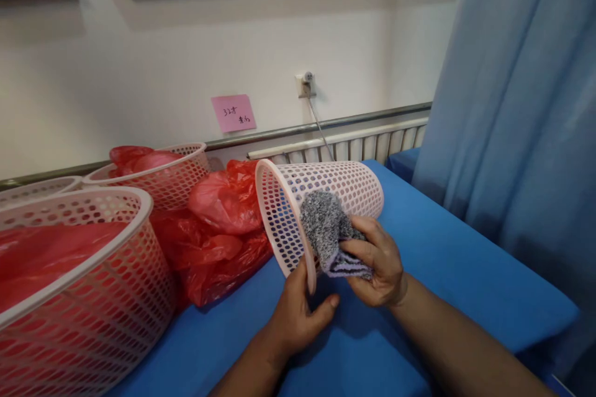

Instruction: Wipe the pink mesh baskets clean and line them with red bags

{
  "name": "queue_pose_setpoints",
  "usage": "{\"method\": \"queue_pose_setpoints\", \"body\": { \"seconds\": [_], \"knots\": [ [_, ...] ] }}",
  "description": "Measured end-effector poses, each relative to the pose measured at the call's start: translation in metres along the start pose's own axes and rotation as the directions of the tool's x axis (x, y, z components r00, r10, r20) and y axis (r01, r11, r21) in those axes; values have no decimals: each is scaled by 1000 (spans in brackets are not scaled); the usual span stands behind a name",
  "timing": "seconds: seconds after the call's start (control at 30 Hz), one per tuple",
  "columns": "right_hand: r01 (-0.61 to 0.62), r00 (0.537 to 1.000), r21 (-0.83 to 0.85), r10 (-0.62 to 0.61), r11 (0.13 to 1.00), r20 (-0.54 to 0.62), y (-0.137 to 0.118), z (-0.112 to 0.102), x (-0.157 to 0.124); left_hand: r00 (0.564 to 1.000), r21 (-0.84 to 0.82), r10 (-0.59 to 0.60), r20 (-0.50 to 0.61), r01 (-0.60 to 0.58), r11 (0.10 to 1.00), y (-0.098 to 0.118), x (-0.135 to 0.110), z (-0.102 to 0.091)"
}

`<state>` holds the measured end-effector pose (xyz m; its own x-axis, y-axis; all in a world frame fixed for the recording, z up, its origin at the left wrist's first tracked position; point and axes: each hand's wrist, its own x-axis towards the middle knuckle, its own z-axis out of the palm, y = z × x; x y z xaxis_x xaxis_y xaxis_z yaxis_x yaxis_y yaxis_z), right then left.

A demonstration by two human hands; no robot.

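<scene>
A pink perforated plastic wastebasket [344,177] lies tipped on its side on the blue bed surface [447,260], its mouth turned to the left. My left hand [300,319] grips the near rim, fingers inside the mouth and thumb stretched out on the outer side. In my right hand [379,263] is a bunched grey speckled cloth [328,223] with a pale purple edge. The cloth lies against the basket's outer side, close to the rim. My right fingers are wrapped around its folded end.
Red plastic bags [223,229] lie left of the tipped basket. A larger pink basket [144,248] with red plastic stands at left front, others behind. A radiator [354,144] and socket [306,85] are along the wall; a blue curtain [507,87] hangs at right.
</scene>
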<state>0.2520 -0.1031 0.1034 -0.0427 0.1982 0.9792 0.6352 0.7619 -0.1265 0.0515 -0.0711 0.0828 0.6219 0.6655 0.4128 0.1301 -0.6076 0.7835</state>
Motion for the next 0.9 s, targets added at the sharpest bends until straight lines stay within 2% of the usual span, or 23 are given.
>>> {"method": "queue_pose_setpoints", "body": {
  "seconds": [0.07,0.13,0.2,0.27,0.33,0.4,0.47,0.5,0.53,0.57,0.6,0.67,0.7,0.73,0.8,0.9],
  "knots": [
    [40,999,11,-40,999,37,0,1,2,995,-93,-24,-101,15,996,3,-4,-1],
    [39,998,-24,-38,999,44,3,3,0,986,-138,-69,-150,48,989,4,-5,-2],
    [-46,999,-140,43,989,-22,16,2,-4,980,-132,-101,-173,78,988,4,-5,-2],
    [-232,968,-285,192,930,-161,40,-2,-11,978,-118,-105,-182,84,989,2,-3,-1],
    [-465,877,-372,362,803,-314,70,-7,-18,978,-106,-93,-187,74,992,0,-2,0],
    [-652,755,-384,510,654,-413,97,-12,-23,979,-87,-79,-188,64,994,-4,-1,2],
    [-751,659,-363,600,551,-453,112,-13,-27,979,-64,-74,-187,63,996,-8,-1,3],
    [-766,643,-354,617,537,-454,113,-12,-28,979,-50,-75,-190,67,996,-9,-1,4],
    [-755,655,-350,612,555,-443,109,-9,-28,979,-36,-77,-191,71,997,-11,-1,4],
    [-717,695,-348,587,604,-415,101,-6,-27,979,-23,-78,-190,75,997,-12,0,5],
    [-650,757,-344,539,678,-368,90,-2,-26,980,-13,-78,-182,77,997,-12,0,5],
    [-443,893,-304,387,843,-229,60,5,-22,987,0,-67,-149,68,998,-13,1,6],
    [-327,943,-263,297,908,-148,43,7,-19,990,7,-55,-126,56,998,-13,2,6],
    [-226,974,-219,213,949,-79,28,9,-17,994,14,-38,-103,39,999,-13,2,6],
    [-88,996,-147,90,985,5,5,10,-13,998,27,2,-63,0,1000,-12,3,6],
    [-59,998,-159,61,986,10,1,9,-10,999,41,27,-37,-25,999,-12,5,6]
  ]
}}
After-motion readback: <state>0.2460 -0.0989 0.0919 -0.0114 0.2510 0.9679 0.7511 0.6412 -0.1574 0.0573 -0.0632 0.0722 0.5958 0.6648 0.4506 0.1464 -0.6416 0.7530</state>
